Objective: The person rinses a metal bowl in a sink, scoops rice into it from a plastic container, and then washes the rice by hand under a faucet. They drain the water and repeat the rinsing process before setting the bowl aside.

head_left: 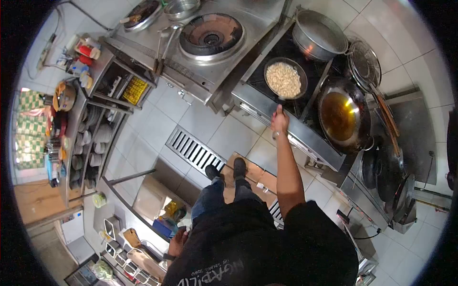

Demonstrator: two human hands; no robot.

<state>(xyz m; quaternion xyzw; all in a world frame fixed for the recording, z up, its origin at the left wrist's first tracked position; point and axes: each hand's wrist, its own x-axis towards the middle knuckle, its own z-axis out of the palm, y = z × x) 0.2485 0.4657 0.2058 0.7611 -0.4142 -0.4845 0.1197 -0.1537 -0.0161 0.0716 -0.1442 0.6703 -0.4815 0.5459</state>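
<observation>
My right hand reaches forward to the stove's front edge, its fingers closed round the handle of a small pan full of pale, lumpy food. The pan rests on a burner. Low at my left side, beside the counter, is my left hand; its fingers are curled near a small dark thing that I cannot make out. To the right of the pan stands a large wok with brown oil in it. A big metal pot sits behind the pan.
A wok burner is at the upper left, with ladles beside it. Wire strainers lie at the upper right. Shelves of plates stand left. A floor drain lies before my feet, and a counter is at lower left.
</observation>
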